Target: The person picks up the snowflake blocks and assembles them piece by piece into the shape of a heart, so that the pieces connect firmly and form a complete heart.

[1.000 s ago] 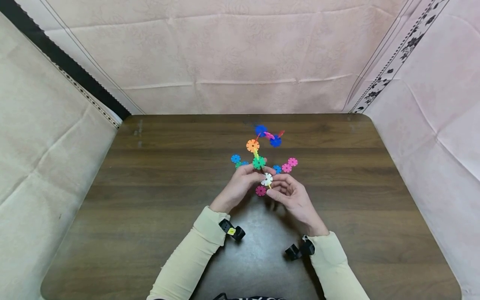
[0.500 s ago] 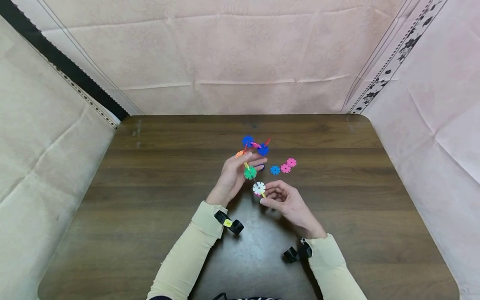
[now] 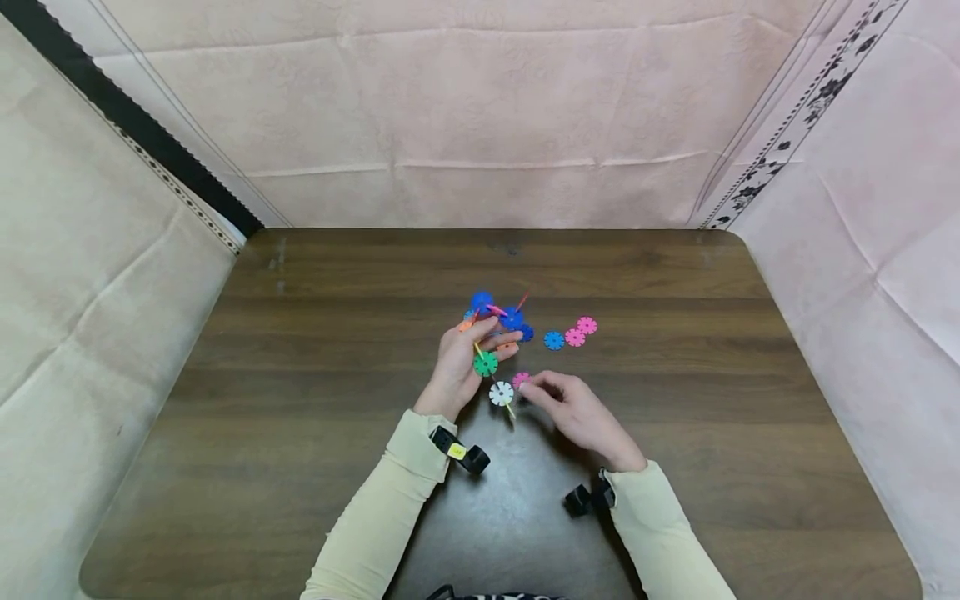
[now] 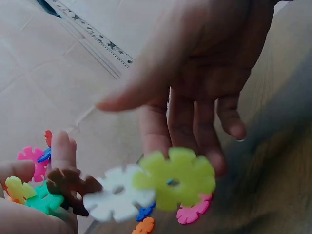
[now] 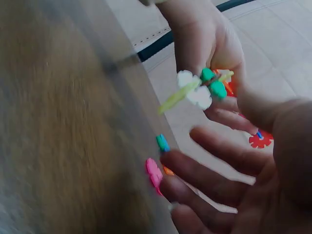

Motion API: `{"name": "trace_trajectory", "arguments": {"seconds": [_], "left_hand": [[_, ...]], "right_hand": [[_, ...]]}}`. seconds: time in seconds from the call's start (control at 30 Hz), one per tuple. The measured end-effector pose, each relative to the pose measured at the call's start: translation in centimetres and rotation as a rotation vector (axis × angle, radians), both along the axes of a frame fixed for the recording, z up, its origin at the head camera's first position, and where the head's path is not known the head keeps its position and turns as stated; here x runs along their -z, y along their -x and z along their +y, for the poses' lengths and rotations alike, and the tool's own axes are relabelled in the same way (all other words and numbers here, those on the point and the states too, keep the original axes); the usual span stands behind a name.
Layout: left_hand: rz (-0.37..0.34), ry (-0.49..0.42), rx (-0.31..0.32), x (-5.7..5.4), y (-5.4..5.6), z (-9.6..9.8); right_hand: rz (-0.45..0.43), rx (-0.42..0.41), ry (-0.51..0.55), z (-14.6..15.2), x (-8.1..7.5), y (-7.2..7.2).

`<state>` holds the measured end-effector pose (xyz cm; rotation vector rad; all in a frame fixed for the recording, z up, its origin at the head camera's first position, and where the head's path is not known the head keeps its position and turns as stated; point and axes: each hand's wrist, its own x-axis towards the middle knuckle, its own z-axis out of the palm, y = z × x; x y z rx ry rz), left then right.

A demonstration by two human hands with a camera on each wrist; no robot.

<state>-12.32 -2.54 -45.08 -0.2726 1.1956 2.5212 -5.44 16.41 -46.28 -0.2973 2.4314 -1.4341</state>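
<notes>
My left hand (image 3: 457, 367) holds a chain of slotted plastic flower discs, its thumb and fingers around the middle near the green disc (image 3: 485, 363). Blue, pink and red discs reach beyond the fingers. At the near end hang a brown disc (image 4: 73, 185), a white disc (image 4: 119, 192) and a yellow-green disc (image 4: 175, 179). My right hand (image 3: 573, 408) is apart from the chain, its fingers loosely bent with nothing between them in the right wrist view. A loose pink disc (image 5: 153, 175) lies on the table by its fingertips; contact cannot be told.
On the wooden table (image 3: 712, 400), a light blue disc (image 3: 553, 340) and two pink discs (image 3: 575, 337) lie right of the chain. A blue disc (image 3: 527, 332) and an orange disc (image 3: 507, 344) lie by the left fingers. Pale cloth (image 3: 480, 117) surrounds the table.
The left hand has carried the chain left and nearer the body. My right fingers, earlier at the chain's near end, have come away and now stand by the loose pink disc.
</notes>
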Motion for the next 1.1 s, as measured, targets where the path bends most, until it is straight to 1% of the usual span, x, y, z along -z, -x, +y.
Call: {"name": "trace_trajectory", "arguments": {"seconds": [0.1, 0.17, 0.27, 0.4, 0.5, 0.57, 0.7, 0.83, 0.93, 1.0, 1.1], "left_hand": [[-0.034, -0.006, 0.016, 0.3, -0.1, -0.2], [-0.053, -0.007, 0.029, 0.5, -0.2, -0.2], [-0.066, -0.004, 0.055, 0.7, -0.4, -0.3], [-0.053, 0.031, 0.086, 0.8, -0.6, -0.3], [-0.06, 0.05, 0.085, 0.8, -0.8, -0.2], [-0.074, 0.059, 0.073, 0.8, -0.9, -0.2], [-0.087, 0.088, 0.052, 0.8, -1.0, -0.2], [-0.084, 0.123, 0.039, 0.9, -1.0, -0.1], [-0.085, 0.134, 0.023, 1.0, -1.0, 0.0], [-0.087, 0.137, 0.011, 1.1, -1.0, 0.1], [-0.08, 0.148, 0.007, 1.0, -1.1, 0.1]], "right_hand": [[0.034, 0.067, -0.071, -0.1, 0.3, 0.7], [0.054, 0.09, -0.118, -0.3, 0.7, 1.3], [0.082, 0.092, -0.182, -0.6, 1.2, 2.0], [0.114, 0.088, -0.278, -1.3, 1.6, 2.7], [0.115, 0.083, -0.348, -1.6, 1.6, 3.0], [0.099, 0.082, -0.374, -1.7, 1.6, 3.1], [0.047, 0.11, -0.353, -1.5, 1.4, 3.0], [0.009, 0.149, -0.281, -1.1, 1.3, 2.9], [0.028, 0.193, -0.207, -0.6, 1.3, 2.9], [0.062, 0.243, -0.149, -0.3, 1.2, 2.9], [0.115, 0.332, -0.021, 0.4, 1.0, 3.0]]}}
